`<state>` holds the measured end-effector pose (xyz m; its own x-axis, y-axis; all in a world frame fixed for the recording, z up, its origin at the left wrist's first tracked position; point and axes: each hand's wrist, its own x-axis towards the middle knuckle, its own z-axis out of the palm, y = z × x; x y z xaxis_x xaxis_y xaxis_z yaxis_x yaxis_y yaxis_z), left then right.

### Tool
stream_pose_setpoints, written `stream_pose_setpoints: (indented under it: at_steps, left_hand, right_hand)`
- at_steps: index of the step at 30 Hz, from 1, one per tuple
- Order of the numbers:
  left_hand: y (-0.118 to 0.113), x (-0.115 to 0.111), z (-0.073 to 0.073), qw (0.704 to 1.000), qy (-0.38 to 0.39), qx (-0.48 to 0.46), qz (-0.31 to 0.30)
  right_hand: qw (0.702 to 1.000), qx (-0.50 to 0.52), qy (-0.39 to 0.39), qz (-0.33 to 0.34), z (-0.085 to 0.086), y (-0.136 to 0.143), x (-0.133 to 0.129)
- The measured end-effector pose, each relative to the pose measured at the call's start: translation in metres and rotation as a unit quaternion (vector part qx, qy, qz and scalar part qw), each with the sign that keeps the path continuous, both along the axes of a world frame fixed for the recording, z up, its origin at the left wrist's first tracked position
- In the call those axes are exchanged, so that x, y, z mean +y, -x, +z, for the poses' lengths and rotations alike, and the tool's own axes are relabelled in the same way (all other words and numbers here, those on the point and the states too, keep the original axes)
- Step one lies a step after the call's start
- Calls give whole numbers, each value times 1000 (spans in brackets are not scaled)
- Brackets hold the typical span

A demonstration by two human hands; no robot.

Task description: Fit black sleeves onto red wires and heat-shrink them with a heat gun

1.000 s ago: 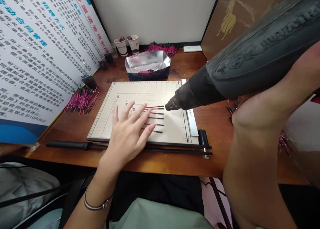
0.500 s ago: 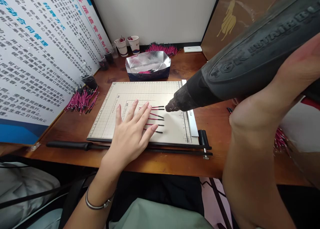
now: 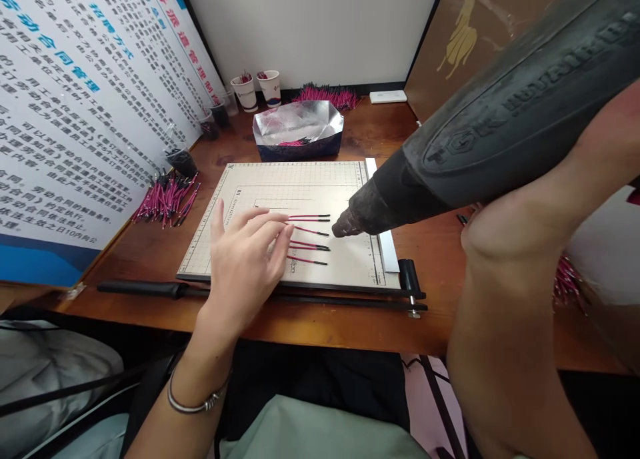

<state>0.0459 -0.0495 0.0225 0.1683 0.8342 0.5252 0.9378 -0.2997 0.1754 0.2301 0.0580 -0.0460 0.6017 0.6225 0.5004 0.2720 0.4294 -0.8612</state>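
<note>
Several thin red wires with black sleeved ends [image 3: 311, 247] lie side by side on the cream bed of a paper trimmer [image 3: 320, 179]. My left hand [image 3: 247, 255] is over their left ends, thumb and index fingertips close together at one wire, little finger sticking up. My right hand [image 3: 535, 212] is wrapped round a dark grey hot air gun [image 3: 475, 132]; most of its fingers are hidden behind the gun. The gun slants down to the left, and its nozzle [image 3: 349, 223] is just right of the black wire ends, apart from them.
A foil-lined box [image 3: 300, 149] with some wires stands behind the trimmer. Wire bundles lie at the left [image 3: 165, 199] and back [image 3: 330, 97]. Paper cups [image 3: 245, 95] and a white flat box [image 3: 388, 97] are at the back. The trimmer's black handle [image 3: 143, 289] runs along the front.
My left hand has drawn back to the left, its flat fingers now bent in toward the wire ends. The wires have shifted slightly. The hot air gun stays close to its former place.
</note>
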Motion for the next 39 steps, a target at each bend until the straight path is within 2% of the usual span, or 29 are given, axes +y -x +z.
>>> stream_pose_setpoints:
  at_steps: [3, 7, 9, 12, 16, 18, 20, 25, 27, 28, 30, 32, 34, 36, 39]
  left_hand:
    - [2, 2, 3, 1000, -4, -27, 11]
    - [7, 13, 1, 995, 86, -56, -19]
    - [7, 22, -1, 990, 123, -61, -22]
    - [4, 30, -4, 987, 157, -44, -8]
    - [1, 27, -6, 989, 141, -53, 4]
    - [0, 24, -7, 988, 141, -69, 7]
    - [-1, 23, -8, 985, 154, -82, 19]
    - [-3, 30, -9, 983, 164, -64, 56]
    - [-3, 32, -9, 982, 170, -51, 66]
    - [-2, 31, -8, 981, 174, -48, 70]
    - [0, 28, -7, 980, 182, -52, 68]
    - [2, 23, -6, 979, 189, -61, 51]
    - [5, 18, -6, 979, 191, -65, 31]
    - [8, 14, -6, 980, 188, -61, 28]
    - [10, 12, -7, 980, 186, -57, 38]
  right_hand:
    - [1000, 20, -7, 7, 2, 8, 0]
    - [999, 47, -13, 16, 23, 8, -14]
    - [998, 60, -15, 20, 41, -1, -23]
    - [996, 78, -25, 18, 80, -22, -34]
    - [999, 22, -30, 28, 133, -33, -45]
    - [999, -4, -20, 25, 148, -26, -52]
    - [999, -23, -26, 42, 155, -17, -59]
    - [996, -33, -42, 77, 160, -11, -60]
    - [998, -15, -23, 49, 158, -20, -51]
    - [1000, 1, -17, 12, 154, -27, -47]
    - [995, 59, 33, -68, 138, -39, -39]
    - [983, 109, 43, -141, 115, -46, -34]
    - [979, 115, 66, -152, 92, -47, -34]
    - [980, 106, 76, -153, 76, -43, -36]
    - [981, 92, 81, -153, 74, -40, -38]
